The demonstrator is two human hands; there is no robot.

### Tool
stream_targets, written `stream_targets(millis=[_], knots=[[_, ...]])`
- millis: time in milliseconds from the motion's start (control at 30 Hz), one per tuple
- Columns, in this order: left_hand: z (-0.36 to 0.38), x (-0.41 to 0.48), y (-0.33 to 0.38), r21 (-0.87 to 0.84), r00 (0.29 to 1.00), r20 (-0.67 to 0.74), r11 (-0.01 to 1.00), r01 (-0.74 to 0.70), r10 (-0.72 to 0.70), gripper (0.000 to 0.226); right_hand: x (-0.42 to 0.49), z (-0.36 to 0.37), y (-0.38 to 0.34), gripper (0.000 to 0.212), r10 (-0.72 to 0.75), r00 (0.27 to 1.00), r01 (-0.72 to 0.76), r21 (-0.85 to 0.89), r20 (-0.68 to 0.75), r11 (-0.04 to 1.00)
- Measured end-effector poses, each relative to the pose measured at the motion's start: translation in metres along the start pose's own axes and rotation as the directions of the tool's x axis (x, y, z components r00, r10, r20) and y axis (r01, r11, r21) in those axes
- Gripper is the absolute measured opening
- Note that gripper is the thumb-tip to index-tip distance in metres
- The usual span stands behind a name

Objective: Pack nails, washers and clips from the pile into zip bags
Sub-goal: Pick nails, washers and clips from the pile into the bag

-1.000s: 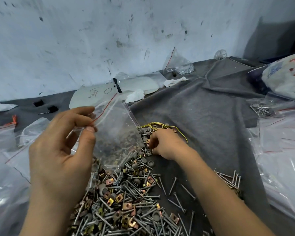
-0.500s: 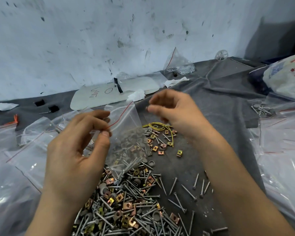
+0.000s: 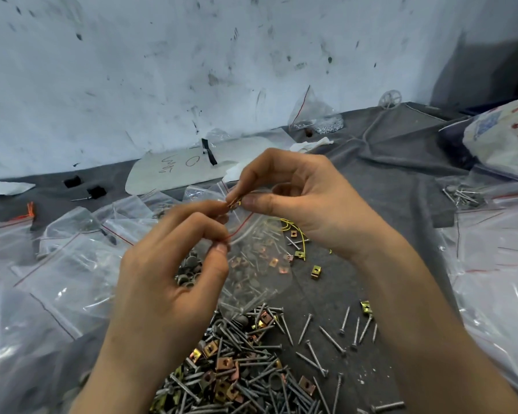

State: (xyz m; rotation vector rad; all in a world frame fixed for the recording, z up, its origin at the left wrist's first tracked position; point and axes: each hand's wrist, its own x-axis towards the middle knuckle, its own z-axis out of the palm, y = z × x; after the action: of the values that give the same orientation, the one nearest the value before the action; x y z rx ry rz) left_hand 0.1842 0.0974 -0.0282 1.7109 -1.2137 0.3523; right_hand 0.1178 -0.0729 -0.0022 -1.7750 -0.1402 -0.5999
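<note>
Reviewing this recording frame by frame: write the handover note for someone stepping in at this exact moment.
Left hand: pinches the rim of a clear zip bag at its red strip, holding it up above the pile.
Right hand: pinches a small yellow clip at the bag's top edge, not yet dropped in.
The pile of nails, washers and clips lies on the grey cloth; loose nails lie to its right.
Done: other bags lie at left; their contents are unclear.
Left: drop the clip, fill, seal; much of the pile remains.
</note>
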Motion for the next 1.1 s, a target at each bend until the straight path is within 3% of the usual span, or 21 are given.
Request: stream_targets(millis=[167, 300, 367, 433, 467, 533, 567, 733, 867, 933, 967, 1033, 1100], knots=[[-0.001, 0.0, -0.002, 0.004, 1.0, -0.001, 1.0, 0.001, -0.001, 0.016, 0.0, -0.002, 0.004, 0.017, 0.007, 1.0, -0.007, 0.018, 0.003, 1.0], [-0.001, -0.001, -0.006, -0.014, 1.0, -0.025, 1.0, 0.008, -0.008, 0.015, 0.005, -0.004, 0.021, 0.015, 0.084, 0.985, -0.07, 0.096, -0.152, 0.993], [-0.002, -0.001, -0.008, -0.025, 0.998, -0.051, 0.999, 0.024, -0.025, 0.014, 0.007, -0.004, 0.038, 0.018, 0.188, 0.955, -0.197, -0.016, -0.229, 0.98], [-0.003, -0.001, -0.011, -0.029, 0.996, -0.073, 0.999, 0.044, -0.046, 0.013, 0.007, -0.003, 0.061, 0.011, 0.341, 0.911, -0.402, -0.315, -0.232, 0.86], [-0.005, -0.001, -0.013, -0.032, 0.995, -0.08, 0.998, 0.05, -0.053, 0.012, 0.006, -0.002, 0.072, 0.009, 0.428, 0.879, -0.472, -0.497, -0.209, 0.728], [-0.008, -0.001, -0.016, -0.035, 0.995, -0.085, 0.998, 0.053, -0.056, 0.012, 0.003, 0.005, 0.094, 0.014, 0.553, 0.811, -0.5, -0.717, -0.191, 0.486], [-0.008, -0.001, -0.018, -0.037, 0.995, -0.087, 0.998, 0.051, -0.054, 0.011, 0.001, 0.009, 0.102, 0.017, 0.577, 0.792, -0.498, -0.758, -0.2, 0.421], [-0.01, 0.0, -0.022, -0.041, 0.995, -0.089, 0.998, 0.043, -0.047, 0.009, 0.002, 0.019, 0.118, 0.022, 0.56, 0.796, -0.466, -0.823, -0.229, 0.325], [-0.009, -0.001, -0.022, -0.049, 0.996, -0.076, 0.998, 0.039, -0.042, 0.009, 0.003, 0.016, 0.117, 0.019, 0.588, 0.78, -0.491, -0.792, -0.214, 0.363], [-0.009, -0.001, -0.02, -0.045, 0.997, -0.07, 0.998, 0.033, -0.037, 0.009, 0.003, 0.011, 0.111, 0.015, 0.541, 0.813, -0.496, -0.745, -0.217, 0.446], [-0.009, -0.001, -0.02, -0.047, 0.997, -0.065, 0.998, 0.037, -0.04, 0.01, 0.004, 0.008, 0.105, 0.013, 0.491, 0.839, -0.508, -0.663, -0.235, 0.55], [-0.008, -0.001, -0.018, -0.064, 0.997, -0.049, 0.996, 0.056, -0.059, 0.011, 0.007, 0.003, 0.083, 0.014, 0.402, 0.867, -0.484, -0.299, -0.295, 0.823], [-0.007, -0.001, -0.016, -0.064, 0.997, -0.017, 0.995, 0.075, -0.076, 0.012, 0.008, -0.003, 0.055, 0.023, 0.279, 0.903, -0.278, 0.052, -0.328, 0.959]])
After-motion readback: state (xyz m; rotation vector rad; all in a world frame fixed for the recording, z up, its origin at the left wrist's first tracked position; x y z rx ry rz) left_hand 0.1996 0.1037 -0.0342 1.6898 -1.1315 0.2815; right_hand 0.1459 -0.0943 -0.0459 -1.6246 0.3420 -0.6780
